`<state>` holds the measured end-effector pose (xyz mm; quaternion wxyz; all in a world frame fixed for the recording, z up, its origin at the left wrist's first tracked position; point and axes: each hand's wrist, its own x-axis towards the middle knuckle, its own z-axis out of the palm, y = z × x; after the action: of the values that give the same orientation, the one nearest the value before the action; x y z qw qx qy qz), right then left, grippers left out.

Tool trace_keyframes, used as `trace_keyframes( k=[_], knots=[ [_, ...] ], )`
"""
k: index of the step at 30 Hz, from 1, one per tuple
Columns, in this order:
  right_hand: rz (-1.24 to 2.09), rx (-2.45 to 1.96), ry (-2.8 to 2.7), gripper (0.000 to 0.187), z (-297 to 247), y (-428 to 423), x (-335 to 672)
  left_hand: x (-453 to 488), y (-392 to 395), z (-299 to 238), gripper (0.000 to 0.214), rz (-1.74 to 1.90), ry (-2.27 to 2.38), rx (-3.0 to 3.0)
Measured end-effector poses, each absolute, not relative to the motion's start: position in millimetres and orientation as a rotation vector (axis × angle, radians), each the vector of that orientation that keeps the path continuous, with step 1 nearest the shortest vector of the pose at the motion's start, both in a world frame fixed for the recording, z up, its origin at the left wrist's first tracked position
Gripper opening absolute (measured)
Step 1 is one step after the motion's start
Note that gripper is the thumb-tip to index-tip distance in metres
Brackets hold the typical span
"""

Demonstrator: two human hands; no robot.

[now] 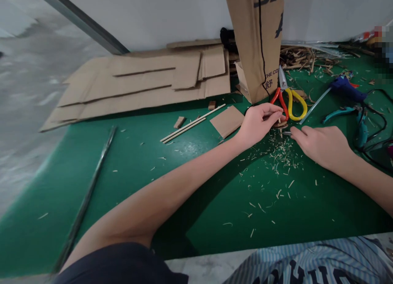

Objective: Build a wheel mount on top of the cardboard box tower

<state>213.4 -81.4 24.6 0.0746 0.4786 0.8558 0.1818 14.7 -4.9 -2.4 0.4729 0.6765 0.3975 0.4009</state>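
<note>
The person's left hand (260,122) has thumb and fingers pinched together on a short, pale wooden stick (279,120), above a flat brown piece that the fingers partly cover. At four o'clock from it, the right hand (324,147) is closed on a slim grey metal tool (287,133), its tip close to the stick. Below the tip, thin curled wood shavings (284,151) scatter over the smooth green tabletop (138,173).

At nine o'clock from the left hand lie a flat brown cardboard square (227,121) and, farther out, two slender round pale rods (193,123) side by side. At one o'clock stand out metal scissors with red and yellow looped handles (296,106); at twelve, a tall printed cardboard carton (264,42). Layered, ridged cardboard sheets (138,83) spread towards ten. From the right hand, a blue glue gun (348,89) lies at one o'clock and teal-handled pliers (362,128) at two.

The right fist hides most of the metal tool, so its kind cannot be told. The carton's top is cut off, and blocky pixels obscure whatever lies at the far right edge.
</note>
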Motion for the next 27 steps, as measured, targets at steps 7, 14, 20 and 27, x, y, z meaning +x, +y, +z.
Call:
trace_keyframes(
  k=[7, 14, 20, 27],
  knots=[
    [0.508, 1.415, 2.509, 0.041, 33.4, -81.6, 205.5, 15.2, -5.7, -1.3, 0.016, 0.958, 0.950, 1.638],
    [0.483, 1.343, 2.520, 0.047, 35.6, -91.2, 200.9, 15.1, -5.4, -1.5, 0.017, 0.949, 0.952, 1.660],
    [0.642, 1.374, 2.569, 0.045, 32.6, -86.0, 206.2, 14.6, -6.2, 0.1, 0.018, 0.945, 0.935, 1.671],
    [0.571, 1.427, 2.542, 0.046, 33.3, -84.7, 205.1, 15.7, -5.5, -1.0, 0.018, 0.946, 0.945, 1.648]
  ],
)
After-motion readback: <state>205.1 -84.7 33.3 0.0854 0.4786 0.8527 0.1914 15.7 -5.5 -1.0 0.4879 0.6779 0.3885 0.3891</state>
